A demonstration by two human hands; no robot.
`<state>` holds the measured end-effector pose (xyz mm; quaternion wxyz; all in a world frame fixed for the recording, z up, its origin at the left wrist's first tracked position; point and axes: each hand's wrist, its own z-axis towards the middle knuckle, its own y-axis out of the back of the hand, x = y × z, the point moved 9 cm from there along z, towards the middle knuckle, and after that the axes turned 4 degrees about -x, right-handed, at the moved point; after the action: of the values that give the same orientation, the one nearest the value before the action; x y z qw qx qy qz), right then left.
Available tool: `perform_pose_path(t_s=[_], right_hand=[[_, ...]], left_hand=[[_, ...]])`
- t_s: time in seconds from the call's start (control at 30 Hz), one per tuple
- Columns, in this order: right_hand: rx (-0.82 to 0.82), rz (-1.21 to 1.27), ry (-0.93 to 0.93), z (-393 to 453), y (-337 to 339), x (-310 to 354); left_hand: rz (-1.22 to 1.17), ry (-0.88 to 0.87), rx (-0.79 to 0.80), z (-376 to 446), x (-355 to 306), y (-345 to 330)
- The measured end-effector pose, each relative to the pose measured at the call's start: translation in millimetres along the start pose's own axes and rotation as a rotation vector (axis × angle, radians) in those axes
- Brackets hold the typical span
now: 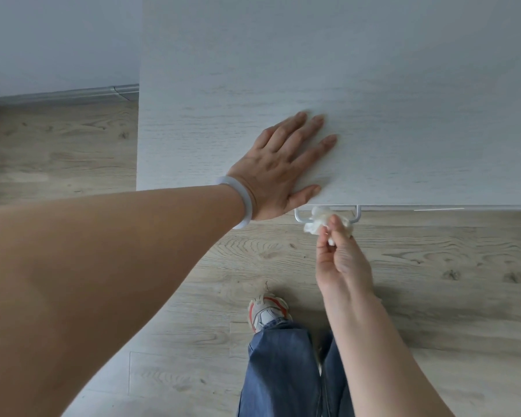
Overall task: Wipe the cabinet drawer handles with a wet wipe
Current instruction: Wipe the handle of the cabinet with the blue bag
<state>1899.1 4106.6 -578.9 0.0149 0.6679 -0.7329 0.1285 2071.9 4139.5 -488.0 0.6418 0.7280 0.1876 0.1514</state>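
Clearly, I read the left hand spread flat on the cabinet top as a brace, while the right hand pinches the wet wipe onto the handle.

I see soft, even daylight with no glare. The pale wood-grain cabinet top is bright, and faint shadows fall on the light oak-pattern floor. The wide lens bends the edges, and the near bare forearm looks slightly soft.
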Motion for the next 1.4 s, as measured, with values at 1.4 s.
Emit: perform_pose_path(t_s=[1.4], right_hand=[[-0.038, -0.65, 0.598, -4.0, -9.3, 88.7]], left_hand=[[-0.013, 0.003, 0.01, 0.4, -0.4, -0.9]])
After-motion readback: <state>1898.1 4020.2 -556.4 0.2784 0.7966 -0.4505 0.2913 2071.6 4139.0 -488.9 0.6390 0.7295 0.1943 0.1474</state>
